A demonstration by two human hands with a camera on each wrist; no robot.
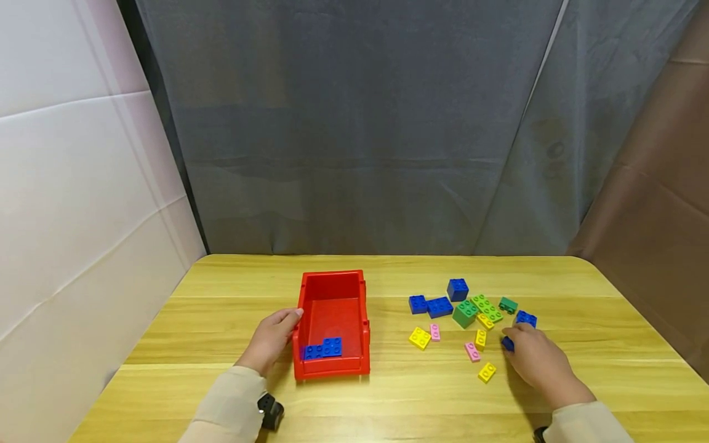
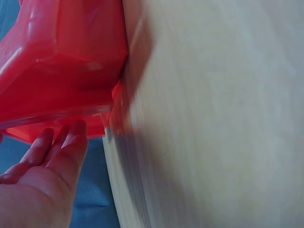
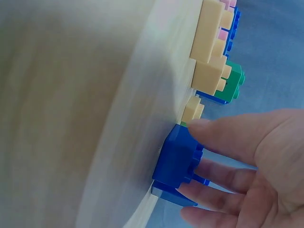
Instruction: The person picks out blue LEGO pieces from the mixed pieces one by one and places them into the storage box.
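Right wrist view: the right hand (image 3: 266, 171) pinches a blue brick (image 3: 175, 154) between thumb and fingers, low at the wooden table (image 1: 421, 406), another blue brick (image 1: 526, 317) just beyond. Yellow bricks (image 1: 420, 338), pink bricks (image 1: 472, 352) and green bricks (image 1: 464, 314) lie nearby. Well apart, the left hand (image 1: 270, 338) grips a red bin (image 1: 332, 370) by its side rim, two blue pieces (image 1: 332, 347) inside.

A head-worn camera looks forward and down over the counter (image 1: 421, 406) to a gray curtain (image 1: 343, 135) at the far side. Low at left, the left-wrist camera, turned sideways, frames the red bin (image 2: 71, 71) up close; at right, its counterpart closes in on fingers (image 3: 213, 196) and blue bricks (image 3: 175, 154). The head view shares both from farther back.
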